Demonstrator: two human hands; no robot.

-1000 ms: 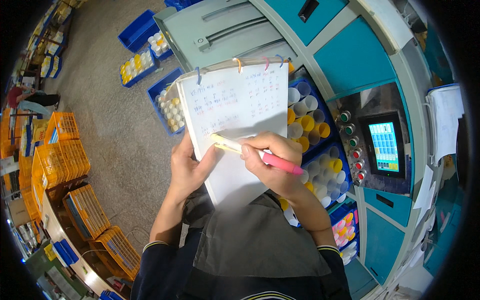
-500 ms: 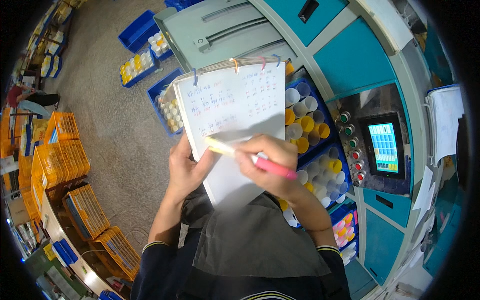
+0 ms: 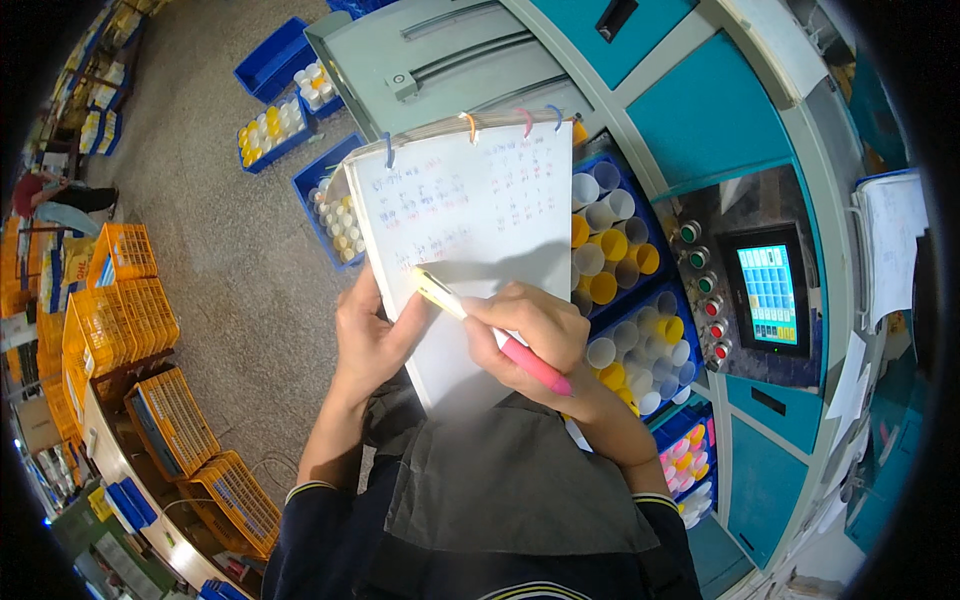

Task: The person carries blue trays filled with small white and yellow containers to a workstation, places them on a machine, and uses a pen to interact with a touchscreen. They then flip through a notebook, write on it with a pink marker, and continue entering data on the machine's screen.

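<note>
A ring-bound pad of paper [image 3: 480, 240] lies in front of me, its top sheet partly covered with coloured handwriting. My left hand [image 3: 375, 330] grips the pad's left edge, thumb on the sheet and fingers under it. My right hand [image 3: 530, 335] is closed around a pen [image 3: 535, 365] with a pink barrel, a white middle and a yellow front end. The yellow end points up and left, close to the left thumb, at the lowest lines of writing. Whether it touches the paper is hard to tell.
To the right stands a teal machine with a lit screen [image 3: 768, 295] and push buttons [image 3: 707, 285]. Blue crates of white and yellow cups [image 3: 603, 247] sit beside it. More blue bins [image 3: 272, 62] are on the floor; orange baskets [image 3: 125, 320] and a person [image 3: 60, 195] are at left.
The pen has tilted more steeply, its pink end swinging down and left. My right hand has shifted slightly with it and looks sharper. My left hand and the pad stay almost still.
</note>
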